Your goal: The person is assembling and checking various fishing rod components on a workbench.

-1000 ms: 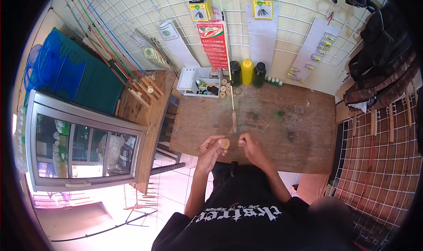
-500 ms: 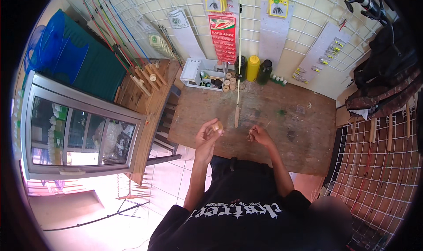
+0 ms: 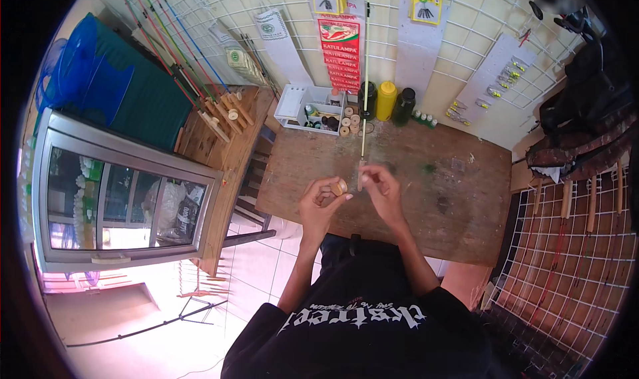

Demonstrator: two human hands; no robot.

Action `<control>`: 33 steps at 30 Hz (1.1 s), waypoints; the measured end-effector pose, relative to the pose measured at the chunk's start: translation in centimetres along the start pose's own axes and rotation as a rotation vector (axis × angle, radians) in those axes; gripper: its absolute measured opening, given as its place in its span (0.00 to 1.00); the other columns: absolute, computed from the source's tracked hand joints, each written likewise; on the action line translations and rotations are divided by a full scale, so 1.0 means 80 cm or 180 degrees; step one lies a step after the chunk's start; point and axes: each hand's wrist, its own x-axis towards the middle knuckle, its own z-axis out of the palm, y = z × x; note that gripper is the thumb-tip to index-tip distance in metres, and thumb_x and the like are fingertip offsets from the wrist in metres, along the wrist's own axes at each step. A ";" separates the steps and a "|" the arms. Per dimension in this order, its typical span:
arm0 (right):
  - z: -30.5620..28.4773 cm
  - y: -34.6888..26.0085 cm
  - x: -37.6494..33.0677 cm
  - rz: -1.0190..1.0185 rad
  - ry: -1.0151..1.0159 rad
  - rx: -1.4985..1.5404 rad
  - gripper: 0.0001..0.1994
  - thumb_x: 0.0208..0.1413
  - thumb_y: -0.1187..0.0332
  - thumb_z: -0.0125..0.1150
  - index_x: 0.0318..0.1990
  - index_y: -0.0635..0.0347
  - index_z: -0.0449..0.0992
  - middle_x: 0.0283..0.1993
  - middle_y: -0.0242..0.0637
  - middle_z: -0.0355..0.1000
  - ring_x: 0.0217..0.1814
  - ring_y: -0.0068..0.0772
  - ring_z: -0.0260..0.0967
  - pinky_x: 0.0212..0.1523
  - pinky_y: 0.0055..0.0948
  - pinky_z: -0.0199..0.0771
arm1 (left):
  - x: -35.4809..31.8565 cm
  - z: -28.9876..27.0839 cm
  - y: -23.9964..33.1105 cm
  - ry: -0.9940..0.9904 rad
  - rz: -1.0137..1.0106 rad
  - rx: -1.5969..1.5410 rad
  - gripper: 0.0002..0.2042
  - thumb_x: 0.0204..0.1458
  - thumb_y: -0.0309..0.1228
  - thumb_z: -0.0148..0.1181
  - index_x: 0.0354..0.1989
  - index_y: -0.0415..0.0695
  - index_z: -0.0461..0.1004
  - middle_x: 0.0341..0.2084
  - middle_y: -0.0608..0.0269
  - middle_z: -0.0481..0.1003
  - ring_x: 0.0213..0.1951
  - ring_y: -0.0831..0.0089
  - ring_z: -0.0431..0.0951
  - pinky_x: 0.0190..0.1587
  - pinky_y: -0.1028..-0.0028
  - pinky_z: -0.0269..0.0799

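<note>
My left hand [image 3: 321,202] holds a small tan spool [image 3: 340,187] between thumb and fingers, above the near part of a worn wooden table [image 3: 439,199]. My right hand [image 3: 379,187] pinches the lower end of a long thin pale rod [image 3: 364,79]. The rod runs straight up from my fingers toward the wire-grid wall. The two hands are close together, a few centimetres apart, in front of my chest.
A white tray [image 3: 293,106] with spools and small bottles sits at the table's back edge, beside a yellow bottle [image 3: 385,100] and two dark ones. Rods lean in a wooden rack [image 3: 223,116] at left. A glass-door cabinet [image 3: 120,206] stands lower left.
My hands have drawn together again after being apart half a second ago. The camera view has shifted, so the table sits lower in the frame than before.
</note>
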 end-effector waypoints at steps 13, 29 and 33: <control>0.004 0.001 -0.016 -0.0066 -0.0201 0.0122 0.03 0.49 0.75 0.63 0.31 0.63 0.75 0.30 0.33 0.70 0.31 0.21 0.65 0.34 0.21 0.66 | 0.005 -0.003 0.005 -0.0197 -0.0225 0.0003 0.19 0.41 0.14 0.64 0.45 0.34 0.72 0.37 0.58 0.76 0.38 0.72 0.77 0.40 0.79 0.75; -0.083 -0.023 0.016 0.0241 0.0935 0.2029 0.06 0.63 0.67 0.49 0.35 0.59 0.64 0.31 0.34 0.70 0.34 0.26 0.68 0.44 0.29 0.70 | 0.014 -0.031 0.014 -0.0412 -0.0454 -0.0360 0.20 0.39 0.13 0.65 0.45 0.36 0.73 0.35 0.58 0.78 0.38 0.75 0.77 0.42 0.78 0.73; -0.159 -0.001 0.020 0.0213 0.0946 0.3305 0.06 0.62 0.67 0.50 0.35 0.57 0.64 0.25 0.28 0.64 0.27 0.22 0.62 0.37 0.25 0.69 | 0.013 -0.038 0.017 -0.0340 -0.0424 -0.0414 0.21 0.39 0.13 0.65 0.45 0.36 0.73 0.35 0.58 0.78 0.38 0.76 0.77 0.42 0.78 0.73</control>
